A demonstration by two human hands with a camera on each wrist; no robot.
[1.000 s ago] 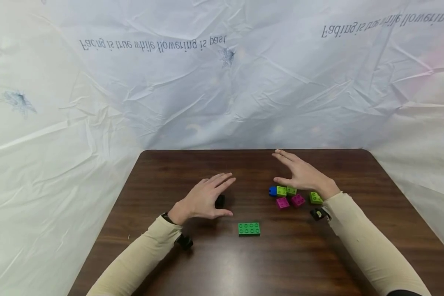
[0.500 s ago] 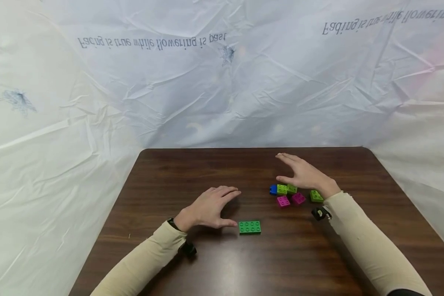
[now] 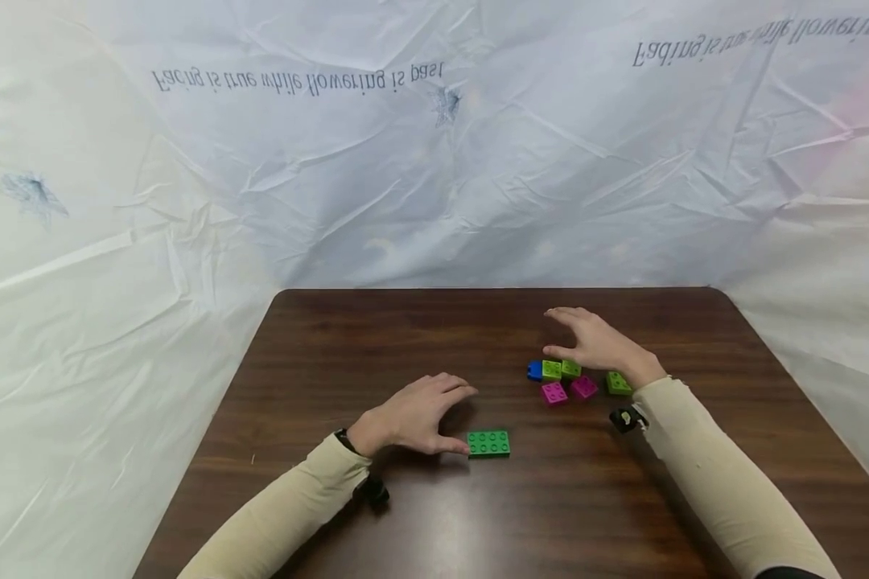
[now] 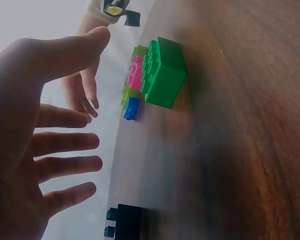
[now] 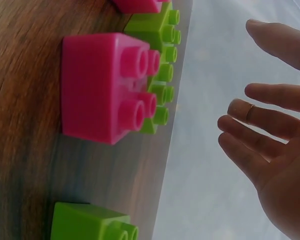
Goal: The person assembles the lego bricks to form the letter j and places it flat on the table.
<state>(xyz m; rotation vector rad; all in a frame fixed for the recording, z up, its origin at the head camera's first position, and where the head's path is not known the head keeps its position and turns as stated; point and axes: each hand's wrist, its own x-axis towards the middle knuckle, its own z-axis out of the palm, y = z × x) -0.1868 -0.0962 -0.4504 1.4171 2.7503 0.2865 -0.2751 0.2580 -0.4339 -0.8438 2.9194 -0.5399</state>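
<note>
A green eight-stud toy brick (image 3: 488,444) lies near the middle of the table. Just left of it hovers my left hand (image 3: 413,414), thumb toward the brick's left end and fingers spread, holding nothing; the left wrist view shows the thumb (image 4: 75,55) apart from the brick. My right hand (image 3: 597,344) hangs over the small bricks at the right, fingers loosely extended, nothing gripped. Beneath and in front of it lie a blue brick (image 3: 534,371), lime bricks (image 3: 552,371) and two magenta bricks (image 3: 553,393). Another lime brick (image 3: 618,383) sits under the right wrist.
In the left wrist view a black brick (image 4: 128,222) stands on the table; the left hand covers it in the head view. The dark wooden table (image 3: 376,330) ends at white sheeting (image 3: 434,201) behind and at both sides. Each wrist carries a black camera.
My left hand has moved right and toward me, its thumb now close to the green brick. The right hand has drawn slightly toward me. The bricks stay in place.
</note>
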